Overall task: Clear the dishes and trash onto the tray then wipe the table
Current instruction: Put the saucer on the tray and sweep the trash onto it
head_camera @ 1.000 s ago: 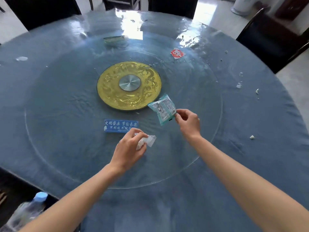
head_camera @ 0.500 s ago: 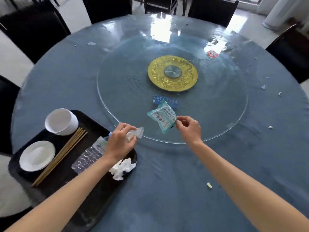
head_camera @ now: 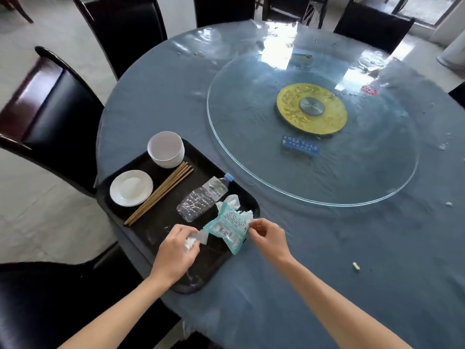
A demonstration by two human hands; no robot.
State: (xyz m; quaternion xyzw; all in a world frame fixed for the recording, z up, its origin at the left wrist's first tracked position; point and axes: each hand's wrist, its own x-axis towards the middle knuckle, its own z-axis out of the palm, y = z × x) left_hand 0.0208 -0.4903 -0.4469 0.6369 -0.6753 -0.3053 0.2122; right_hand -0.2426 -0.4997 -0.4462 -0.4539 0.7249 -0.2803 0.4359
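Right hand: the right hand (head_camera: 268, 238) pinches a teal wrapper (head_camera: 227, 229) by its edge, so it hangs over the near right corner of the tray (head_camera: 161, 222), presumably ready to drop.
Left hand: the left hand (head_camera: 176, 250) has its fingers curled round a crumpled clear wrapper (head_camera: 195, 239), also above the tray; what else it holds, if anything, is hard to make out.
Tray: at the bench's (head_camera: 327, 285) 8 o'clock edge, within easy reach.
Already loaded: bowls (head_camera: 165, 152) at the tray's 12 o'clock, saucer (head_camera: 131, 188) at 9, chopsticks (head_camera: 161, 195) between, bottle (head_camera: 201, 199) and tissue (head_camera: 232, 200) toward 3.
Left on bench: crumbs (head_camera: 356, 266) at 4 o'clock, a red wrapper (head_camera: 369, 90) at 2.
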